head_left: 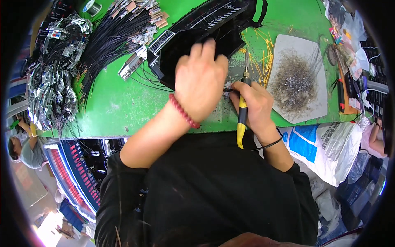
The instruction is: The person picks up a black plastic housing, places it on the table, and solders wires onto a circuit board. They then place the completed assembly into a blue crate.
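Observation:
My right hand (257, 105) is closed round a soldering iron (242, 117) with a yellow and black handle. The iron stands nearly upright in the picture, its metal tip pointing away from me. My left hand (201, 76), a red beaded bracelet at its wrist, is over a black plastic housing (168, 61). Motion smears its fingers, so whether they touch or hold anything there is unclear. Thin black wires (150, 82) run from the housing's near left side across the green table. A small dark piece lies by my right fingertips, too small to make out.
A grey board (284, 107) heaped with solder debris lies at the right, beside scattered yellow sticks (265, 61). Bundles of black wires (103, 53) and shiny metal-ended parts (53, 90) cover the left. A solder spool (92, 7) stands behind them. A white sack (337, 152) is below the table's right edge.

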Demonstrator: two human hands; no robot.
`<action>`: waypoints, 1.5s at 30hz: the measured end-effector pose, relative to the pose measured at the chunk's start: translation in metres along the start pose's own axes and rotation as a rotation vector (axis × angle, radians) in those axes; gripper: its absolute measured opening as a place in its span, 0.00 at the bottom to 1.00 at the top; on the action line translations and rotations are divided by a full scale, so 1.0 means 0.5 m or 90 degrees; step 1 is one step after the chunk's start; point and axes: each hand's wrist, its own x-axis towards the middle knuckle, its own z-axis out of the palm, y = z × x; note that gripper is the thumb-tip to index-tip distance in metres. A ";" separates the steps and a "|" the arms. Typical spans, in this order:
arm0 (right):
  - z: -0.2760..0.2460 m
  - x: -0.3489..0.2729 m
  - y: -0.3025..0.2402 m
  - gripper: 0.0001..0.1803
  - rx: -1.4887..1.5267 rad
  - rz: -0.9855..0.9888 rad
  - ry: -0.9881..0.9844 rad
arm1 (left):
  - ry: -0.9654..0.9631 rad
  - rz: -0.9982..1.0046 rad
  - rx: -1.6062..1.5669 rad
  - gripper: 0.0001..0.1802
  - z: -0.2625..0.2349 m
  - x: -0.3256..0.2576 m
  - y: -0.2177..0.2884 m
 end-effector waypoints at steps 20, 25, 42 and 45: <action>0.008 -0.010 0.013 0.16 0.049 0.036 0.027 | -0.019 0.012 -0.550 0.19 -0.008 -0.009 -0.033; 0.008 -0.012 0.017 0.16 0.045 0.032 0.019 | -0.054 0.098 -0.253 0.16 -0.014 -0.008 -0.026; -0.026 -0.046 0.035 0.20 0.453 0.150 0.134 | 0.019 0.128 -0.482 0.05 0.100 -0.039 -0.040; -0.002 -0.044 0.031 0.19 0.418 0.137 0.177 | 0.009 0.126 -0.477 0.05 0.103 -0.040 -0.040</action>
